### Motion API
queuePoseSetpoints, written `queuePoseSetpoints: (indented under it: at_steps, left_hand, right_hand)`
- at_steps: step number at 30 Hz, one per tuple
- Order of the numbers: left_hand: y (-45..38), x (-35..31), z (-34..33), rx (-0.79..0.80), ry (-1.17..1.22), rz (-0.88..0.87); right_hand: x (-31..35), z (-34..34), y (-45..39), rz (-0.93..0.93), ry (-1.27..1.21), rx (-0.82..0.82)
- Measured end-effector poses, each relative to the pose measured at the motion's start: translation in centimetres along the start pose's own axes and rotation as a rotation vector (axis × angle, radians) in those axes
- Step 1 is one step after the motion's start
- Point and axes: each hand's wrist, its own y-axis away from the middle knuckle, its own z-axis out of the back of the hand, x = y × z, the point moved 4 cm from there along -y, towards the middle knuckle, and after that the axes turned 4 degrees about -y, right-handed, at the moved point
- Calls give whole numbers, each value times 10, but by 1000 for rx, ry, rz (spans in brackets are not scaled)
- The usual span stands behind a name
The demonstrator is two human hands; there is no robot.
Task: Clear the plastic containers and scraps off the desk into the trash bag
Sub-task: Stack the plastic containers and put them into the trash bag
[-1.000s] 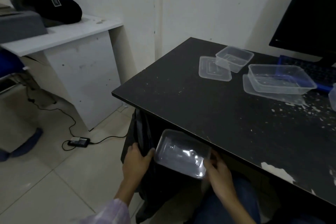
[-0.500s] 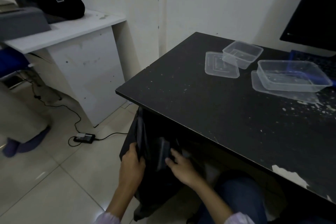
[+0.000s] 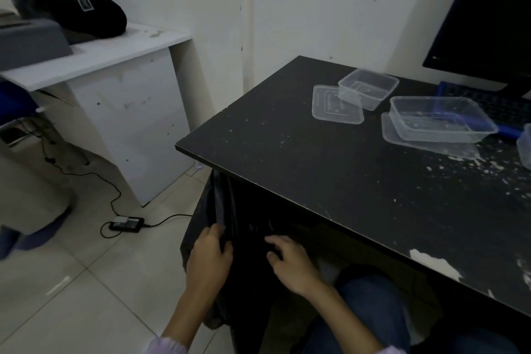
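Observation:
A black trash bag (image 3: 201,218) hangs below the desk's near-left corner. My left hand (image 3: 211,253) grips the bag's rim. My right hand (image 3: 290,260) hovers over the bag's dark mouth with fingers spread and nothing in it. On the black desk (image 3: 330,181) stand a small clear container (image 3: 367,87) beside a flat lid (image 3: 330,108), and a larger clear container (image 3: 439,118) resting on its lid (image 3: 393,132). White scraps (image 3: 488,167) are scattered at the right. Another clear container (image 3: 525,146) is cut off by the right edge.
A dark monitor (image 3: 488,14) and a blue keyboard (image 3: 500,103) sit at the desk's back right. A white side table (image 3: 94,57) with a black fuzzy item (image 3: 94,14) stands at left. A power adapter (image 3: 126,223) and cable lie on the tiled floor.
The clear container my right hand held over the bag a second ago is gone from view into the bag. My right hand has come away empty. My left hand stays on the rim.

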Motion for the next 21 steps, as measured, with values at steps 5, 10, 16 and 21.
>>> queuePoseSetpoints:
  at_steps: [5, 10, 16, 21]
  left_hand:
    - [7, -34, 18, -45, 2, -156]
    - [19, -75, 44, -104, 66, -276]
    - [20, -147, 72, -172, 179, -402]
    - [-6, -216, 49, -78, 267, -422]
  right_hand:
    - [30, 23, 30, 145, 53, -177]
    - [67, 51, 79, 294, 110, -276]
    - [94, 114, 125, 375, 140, -474]
    - [84, 189, 127, 316, 166, -684]
